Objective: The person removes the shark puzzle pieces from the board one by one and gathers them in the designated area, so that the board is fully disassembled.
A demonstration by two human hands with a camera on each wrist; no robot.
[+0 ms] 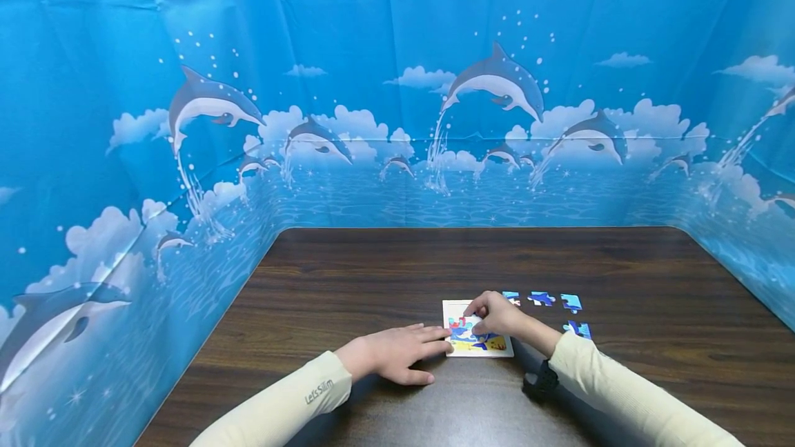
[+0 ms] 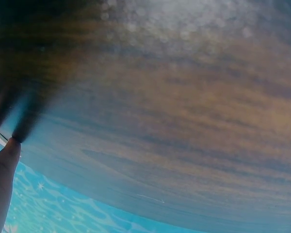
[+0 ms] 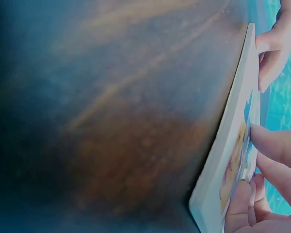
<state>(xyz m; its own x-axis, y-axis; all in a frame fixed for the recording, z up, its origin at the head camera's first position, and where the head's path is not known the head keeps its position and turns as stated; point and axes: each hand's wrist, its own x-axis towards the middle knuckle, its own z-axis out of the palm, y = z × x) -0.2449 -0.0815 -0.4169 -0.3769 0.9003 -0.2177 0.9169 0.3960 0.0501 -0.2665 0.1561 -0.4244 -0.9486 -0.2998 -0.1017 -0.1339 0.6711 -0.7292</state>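
A small jigsaw puzzle board [image 1: 478,354] with a white border and a colourful sea picture lies on the table. My left hand [image 1: 400,354] rests palm down to its left, fingers straight, fingertips touching the board's left edge. Over the picture, my right hand [image 1: 493,314] has thumb and index finger bent together, seemingly pinching a puzzle piece against the board; the hand hides most of that piece. In the right wrist view, the right thumb [image 3: 276,145] and fingers touch the face of the board [image 3: 228,131]. Only fingertips [image 2: 9,150] of the left hand show in the left wrist view.
Loose blue puzzle pieces lie right of the board: one partly behind the right hand [image 1: 511,298], a dolphin piece [image 1: 542,299], a corner piece [image 1: 571,303] and one near the right sleeve [image 1: 584,330]. A dolphin-print curtain [image 1: 397,88] surrounds the dark wooden table [image 1: 373,274].
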